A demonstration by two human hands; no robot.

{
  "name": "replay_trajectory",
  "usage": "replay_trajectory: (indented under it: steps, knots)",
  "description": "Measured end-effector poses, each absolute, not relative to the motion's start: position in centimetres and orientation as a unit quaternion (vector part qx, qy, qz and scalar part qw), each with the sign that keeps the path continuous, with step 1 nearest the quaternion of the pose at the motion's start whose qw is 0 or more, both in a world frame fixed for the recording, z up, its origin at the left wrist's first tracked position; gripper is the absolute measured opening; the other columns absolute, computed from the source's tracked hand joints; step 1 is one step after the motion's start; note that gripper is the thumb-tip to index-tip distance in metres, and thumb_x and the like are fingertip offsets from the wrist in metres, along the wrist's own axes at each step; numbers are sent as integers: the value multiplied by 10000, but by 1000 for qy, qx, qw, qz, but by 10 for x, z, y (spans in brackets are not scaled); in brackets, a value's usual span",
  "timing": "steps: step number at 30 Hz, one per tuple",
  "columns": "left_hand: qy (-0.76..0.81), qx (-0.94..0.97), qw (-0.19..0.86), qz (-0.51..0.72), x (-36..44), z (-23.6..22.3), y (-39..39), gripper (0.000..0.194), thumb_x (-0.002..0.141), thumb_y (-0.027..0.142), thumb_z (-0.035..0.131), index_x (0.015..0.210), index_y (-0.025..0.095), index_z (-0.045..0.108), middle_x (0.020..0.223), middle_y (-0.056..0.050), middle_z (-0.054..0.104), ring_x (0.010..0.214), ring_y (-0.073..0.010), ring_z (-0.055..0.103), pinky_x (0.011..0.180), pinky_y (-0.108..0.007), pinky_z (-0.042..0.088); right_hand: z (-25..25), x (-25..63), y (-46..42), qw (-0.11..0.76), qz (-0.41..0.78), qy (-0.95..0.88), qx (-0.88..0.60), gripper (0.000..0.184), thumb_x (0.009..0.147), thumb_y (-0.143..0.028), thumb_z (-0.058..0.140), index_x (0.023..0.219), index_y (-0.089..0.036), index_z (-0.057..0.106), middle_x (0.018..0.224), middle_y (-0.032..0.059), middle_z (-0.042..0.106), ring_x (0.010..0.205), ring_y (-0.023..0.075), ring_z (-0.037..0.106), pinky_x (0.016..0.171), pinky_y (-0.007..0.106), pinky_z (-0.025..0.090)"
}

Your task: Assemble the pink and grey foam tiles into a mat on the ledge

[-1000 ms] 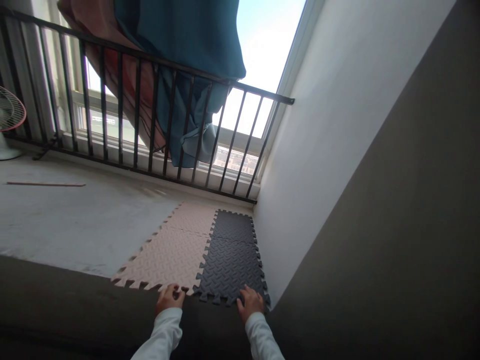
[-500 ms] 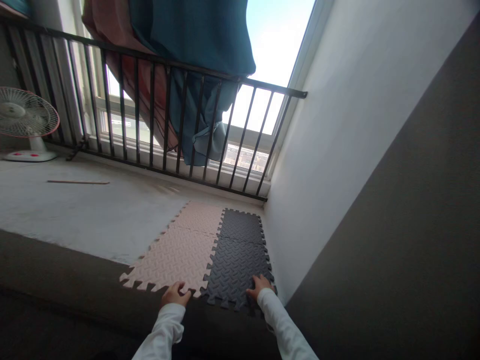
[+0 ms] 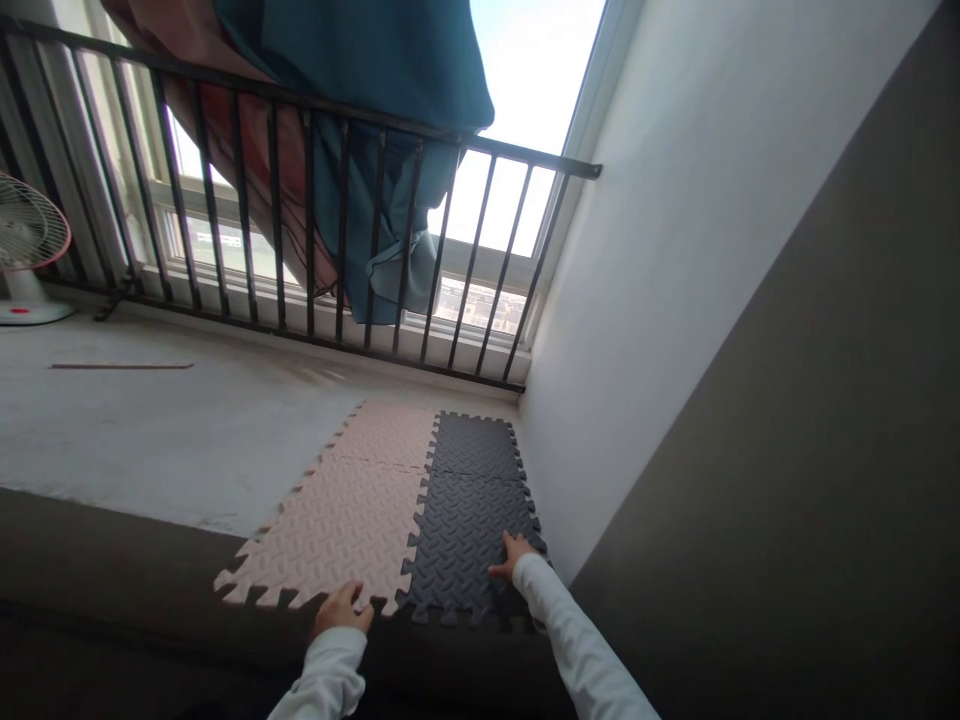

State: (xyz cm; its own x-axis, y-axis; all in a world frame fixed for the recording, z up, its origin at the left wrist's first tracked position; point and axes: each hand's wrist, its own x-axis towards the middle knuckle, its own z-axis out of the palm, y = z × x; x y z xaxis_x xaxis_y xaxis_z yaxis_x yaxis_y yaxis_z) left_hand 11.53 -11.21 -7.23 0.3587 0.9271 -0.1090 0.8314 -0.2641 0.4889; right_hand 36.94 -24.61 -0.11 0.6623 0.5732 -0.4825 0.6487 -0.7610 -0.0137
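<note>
Two pale pink interlocking foam mats [image 3: 337,530] lie side by side with two dark grey tread-patterned foam mats [image 3: 469,510] on a concrete floor. My left hand [image 3: 341,608] rests at the near edge of the pink mat, fingers curled over its toothed border, close to the seam with the dark mat. My right hand [image 3: 514,556] lies flat on the near part of the dark mat, fingers spread. White sleeves cover both forearms.
A black metal railing [image 3: 315,200] runs across the far side, in front of a window and hanging teal and reddish cloth. A white wall [image 3: 675,300] rises beside the dark mats. A white fan [image 3: 26,250] and a thin wooden strip [image 3: 120,366] are at far left.
My right hand has slid farther onto the dark mat, with more of its sleeve showing. My left hand stays at the pink mat's edge. The view has shifted slightly.
</note>
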Motion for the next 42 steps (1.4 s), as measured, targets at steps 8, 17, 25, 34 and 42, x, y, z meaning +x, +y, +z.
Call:
replay_trajectory:
  steps: [8,17,25,34,42]
  knots:
    - [543,821,176,-11,123,-61,-115,324,743,247,424,1056,201,497,961,-81,634,874,-188,583,727,-285,417,5,370,-229,153,-245,384,877,1004,440,-494,688,1305,-307,215,1277,113,423,1171,294,372,923,437,349]
    - [513,826,150,178,116,-46,-108,246,713,252,448,872,213,631,899,-28,665,852,-149,582,749,-227,422,13,370,-222,176,-259,394,864,995,447,-487,683,1306,-268,232,1267,101,441,1122,269,436,902,392,391]
    - [484,816,110,297,113,-28,-100,262,704,275,426,804,198,655,795,-30,679,735,-143,602,649,-220,440,17,367,-222,183,-267,393,861,1008,460,-491,674,1317,-258,198,1286,99,419,1146,270,410,912,390,384]
    - [526,748,119,388,92,59,-52,240,677,348,465,759,228,657,783,27,675,768,-130,575,670,-203,425,14,367,-221,170,-256,404,861,997,462,-465,679,1315,-241,214,1275,112,428,1139,287,414,926,407,369]
    - [674,637,134,350,46,154,27,375,577,447,563,800,166,670,478,92,561,512,-37,466,522,-155,365,8,369,-220,127,-254,382,880,1046,379,-410,734,1297,-251,257,1270,119,430,1142,312,404,921,451,360]
